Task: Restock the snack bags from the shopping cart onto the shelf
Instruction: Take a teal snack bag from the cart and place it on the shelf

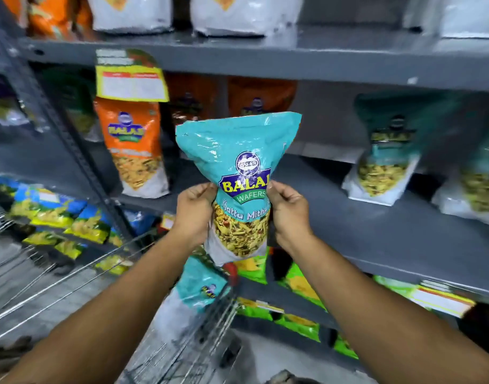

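Upright between both hands, a teal Balaji Wafers Khatta Mitha bag (239, 173) is held in front of the grey metal shelf (376, 225); left hand (194, 210) curled tight on the bag's left edge at label height, thumb on the front; right hand (289, 209) wrapped the same way on the right edge, fingers closed round it; bag bottom hangs clear of the shelf board. Below it, another teal bag (199, 289) sits in the wire shopping cart (71, 281). On the middle shelf an orange Balaji bag (134, 146) stands to the left, teal bags (387, 156) to the right, leaning slightly; green packets (298, 286) on the lower shelf.
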`<state>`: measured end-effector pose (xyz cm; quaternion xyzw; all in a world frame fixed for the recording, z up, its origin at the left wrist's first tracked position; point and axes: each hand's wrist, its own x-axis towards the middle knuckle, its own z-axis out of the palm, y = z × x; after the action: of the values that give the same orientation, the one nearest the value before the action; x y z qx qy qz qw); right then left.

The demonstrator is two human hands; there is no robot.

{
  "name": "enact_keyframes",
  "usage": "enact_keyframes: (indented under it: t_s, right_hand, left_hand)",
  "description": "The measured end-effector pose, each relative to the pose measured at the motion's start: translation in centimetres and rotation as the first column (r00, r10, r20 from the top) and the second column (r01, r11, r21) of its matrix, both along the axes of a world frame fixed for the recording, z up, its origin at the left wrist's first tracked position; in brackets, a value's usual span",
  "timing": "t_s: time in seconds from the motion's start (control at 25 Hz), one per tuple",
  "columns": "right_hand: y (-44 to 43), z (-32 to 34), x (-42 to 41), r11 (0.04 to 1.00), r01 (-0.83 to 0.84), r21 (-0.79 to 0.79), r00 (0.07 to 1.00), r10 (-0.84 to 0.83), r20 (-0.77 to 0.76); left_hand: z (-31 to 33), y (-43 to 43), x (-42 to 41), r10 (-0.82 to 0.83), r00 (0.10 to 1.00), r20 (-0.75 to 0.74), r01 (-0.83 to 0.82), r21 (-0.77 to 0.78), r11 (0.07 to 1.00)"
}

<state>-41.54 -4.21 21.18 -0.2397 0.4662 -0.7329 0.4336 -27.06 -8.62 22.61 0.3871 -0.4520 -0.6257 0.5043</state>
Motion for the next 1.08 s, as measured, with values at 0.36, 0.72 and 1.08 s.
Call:
enact_keyframes:
  t_s: [0.36,0.72,1.08]
  right_hand:
    - [14.4,0.1,-23.2,0.862,0.507,-0.017,0.856,-0.506,-0.107]
    - [22.9,-0.5,-39.6,0.719,0.695,0.002,0.711,-0.686,-0.151]
    - [22.9,-2.4,-42.1,0.747,0.665,0.017,0.731,-0.646,-0.221]
  left_hand:
    - [-1.4,9.6,-28.0,-0.29,0.956,-0.039,0.291,0.022,0.957]
    - [-3.3,17.0,-47.4,-0.375,0.927,-0.002,0.375,-0.014,0.927]
    - [-5.1,16.9,-48.5,-0.366,0.93,0.025,0.367,-0.049,0.929]
